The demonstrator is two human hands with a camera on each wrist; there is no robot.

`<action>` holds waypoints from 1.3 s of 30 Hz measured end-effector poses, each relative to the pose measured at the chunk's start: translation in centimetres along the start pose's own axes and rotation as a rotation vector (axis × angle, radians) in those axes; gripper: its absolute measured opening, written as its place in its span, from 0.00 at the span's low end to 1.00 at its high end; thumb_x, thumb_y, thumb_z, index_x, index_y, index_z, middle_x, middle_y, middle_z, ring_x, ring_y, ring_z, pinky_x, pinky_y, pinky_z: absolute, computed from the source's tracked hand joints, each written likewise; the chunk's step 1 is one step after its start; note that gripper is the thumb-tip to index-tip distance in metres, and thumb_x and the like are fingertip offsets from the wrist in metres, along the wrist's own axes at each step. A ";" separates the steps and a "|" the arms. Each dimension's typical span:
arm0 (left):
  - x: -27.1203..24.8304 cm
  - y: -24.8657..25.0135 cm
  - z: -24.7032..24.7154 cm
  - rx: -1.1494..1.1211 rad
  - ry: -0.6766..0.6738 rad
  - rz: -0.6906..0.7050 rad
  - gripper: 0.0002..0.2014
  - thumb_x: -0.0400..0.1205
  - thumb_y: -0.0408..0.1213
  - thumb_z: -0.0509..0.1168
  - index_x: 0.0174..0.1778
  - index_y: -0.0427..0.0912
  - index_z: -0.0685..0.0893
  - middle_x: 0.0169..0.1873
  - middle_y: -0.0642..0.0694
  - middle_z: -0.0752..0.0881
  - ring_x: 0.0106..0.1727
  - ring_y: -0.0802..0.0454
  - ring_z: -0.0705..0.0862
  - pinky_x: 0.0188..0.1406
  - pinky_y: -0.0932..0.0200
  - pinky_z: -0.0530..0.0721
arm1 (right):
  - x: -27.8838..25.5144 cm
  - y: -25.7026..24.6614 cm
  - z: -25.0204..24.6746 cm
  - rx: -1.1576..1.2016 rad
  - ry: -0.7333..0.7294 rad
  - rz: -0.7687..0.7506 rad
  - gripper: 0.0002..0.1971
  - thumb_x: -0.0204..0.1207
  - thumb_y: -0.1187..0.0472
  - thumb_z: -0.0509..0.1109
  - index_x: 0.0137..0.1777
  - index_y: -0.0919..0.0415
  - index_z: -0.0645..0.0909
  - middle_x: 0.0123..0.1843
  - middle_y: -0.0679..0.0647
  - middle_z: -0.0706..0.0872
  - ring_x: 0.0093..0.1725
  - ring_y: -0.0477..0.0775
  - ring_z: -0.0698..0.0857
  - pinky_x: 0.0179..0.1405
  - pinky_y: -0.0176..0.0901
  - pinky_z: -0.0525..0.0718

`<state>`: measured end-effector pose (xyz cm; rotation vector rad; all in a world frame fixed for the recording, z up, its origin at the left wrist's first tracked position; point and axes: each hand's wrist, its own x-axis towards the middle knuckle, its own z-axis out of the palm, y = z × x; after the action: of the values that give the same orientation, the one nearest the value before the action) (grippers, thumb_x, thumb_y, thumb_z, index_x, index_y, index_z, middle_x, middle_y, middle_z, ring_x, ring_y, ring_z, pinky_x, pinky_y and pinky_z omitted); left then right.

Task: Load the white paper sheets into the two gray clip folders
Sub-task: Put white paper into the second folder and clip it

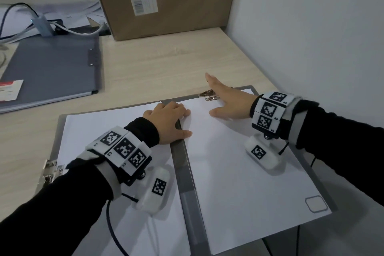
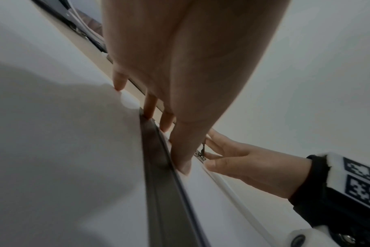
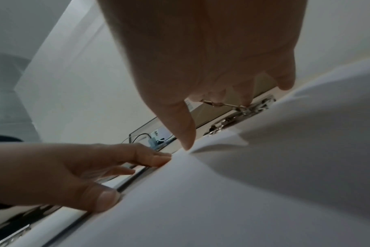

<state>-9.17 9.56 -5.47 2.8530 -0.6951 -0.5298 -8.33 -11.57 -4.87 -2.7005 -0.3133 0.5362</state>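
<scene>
while the open gray clip folder (image 1: 180,172) lies flat in the lower middle of the head view, white paper covers both of its halves: 1 sheet on the left half (image 1: 87,135) and 1 sheet on the right half (image 1: 239,172). the left hand (image 1: 168,122) rests with relaxed fingers on the spine and the inner edge of the right sheet, pressing it flat and gripping nothing. the right hand (image 1: 226,97) has its fingers spread out, straight, over the metal clip (image 1: 208,96) at the top of the right half; in the right wrist view its fingertips touch the clip's raised lever, not curled round it. my read is that this clip is still up, so the right sheet is placed but not yet clamped. the second gray clip folder (image 1: 49,72) sits closed at the left of the frame, well apart, and looks untouched, so roughly half the job remains.
</scene>
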 end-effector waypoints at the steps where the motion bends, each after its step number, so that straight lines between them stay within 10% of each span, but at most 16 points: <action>1: 0.0 0.2 -0.3 0.015 -0.003 -0.004 0.30 0.77 0.57 0.62 0.75 0.56 0.66 0.75 0.55 0.65 0.76 0.47 0.64 0.72 0.45 0.63 | -0.2 0.3 -0.1 0.037 -0.011 -0.015 0.50 0.77 0.55 0.67 0.82 0.52 0.27 0.86 0.49 0.34 0.85 0.48 0.40 0.85 0.52 0.49; 7: 3.1 1.5 -2.8 -0.257 0.088 -0.054 0.13 0.81 0.51 0.61 0.52 0.46 0.83 0.51 0.47 0.82 0.52 0.49 0.79 0.53 0.56 0.76 | -0.2 1.7 -0.2 0.057 -0.055 -0.003 0.58 0.72 0.50 0.73 0.81 0.53 0.26 0.85 0.48 0.33 0.85 0.46 0.39 0.85 0.50 0.48; 14: 8.6 2.7 -4.1 -0.906 -0.012 -0.276 0.28 0.81 0.61 0.53 0.36 0.41 0.84 0.36 0.48 0.86 0.30 0.54 0.80 0.28 0.61 0.71 | -0.4 1.8 -0.1 0.020 -0.022 0.024 0.58 0.72 0.48 0.74 0.82 0.57 0.28 0.85 0.50 0.33 0.85 0.47 0.41 0.82 0.40 0.47; 22: 9.9 2.8 -4.2 -0.830 -0.032 -0.245 0.20 0.80 0.58 0.59 0.37 0.46 0.84 0.35 0.53 0.84 0.34 0.56 0.78 0.32 0.61 0.69 | -0.8 1.7 -0.3 0.038 -0.022 0.085 0.59 0.70 0.47 0.75 0.81 0.46 0.27 0.85 0.52 0.33 0.84 0.54 0.35 0.83 0.53 0.47; 32: 10.3 1.4 -2.9 -0.356 0.069 -0.137 0.21 0.82 0.52 0.60 0.48 0.37 0.89 0.39 0.45 0.81 0.31 0.56 0.73 0.30 0.63 0.70 | -1.1 1.2 -0.5 -0.002 0.010 0.289 0.65 0.65 0.40 0.76 0.82 0.58 0.26 0.85 0.55 0.31 0.86 0.52 0.46 0.81 0.45 0.55; 39: 11.7 1.1 -2.3 -0.246 0.039 -0.144 0.19 0.80 0.51 0.63 0.24 0.47 0.79 0.26 0.52 0.79 0.32 0.53 0.77 0.36 0.60 0.74 | -1.2 1.1 -0.4 -0.066 -0.050 0.323 0.62 0.68 0.36 0.71 0.82 0.64 0.28 0.85 0.54 0.33 0.85 0.50 0.36 0.83 0.45 0.44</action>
<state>0.96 3.28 -6.58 2.6854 -0.3888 -0.5367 -9.07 -12.98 -4.59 -2.8213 0.0984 0.6953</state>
